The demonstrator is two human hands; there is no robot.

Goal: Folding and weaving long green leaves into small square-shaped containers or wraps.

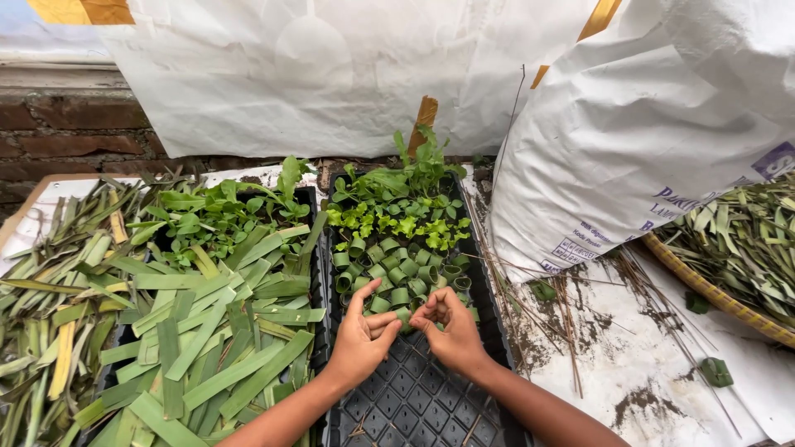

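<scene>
My left hand [362, 337] and my right hand [451, 333] meet over a black seedling tray [414, 397], fingertips together on a small rolled green leaf cup [406, 316]. Just beyond the fingers, several more leaf cups [397, 269] stand in rows in the tray cells. Small green seedlings [397, 217] fill the tray's far end. The near cells of the tray are bare black plastic.
Cut green leaf strips [224, 331] cover a second tray on the left, with more long leaves [58, 290] beside it. A large white sack [654, 132] stands at the right, a woven basket [720, 294] of leaves next to it. Thin sticks [563, 306] lie on the soiled white sheet.
</scene>
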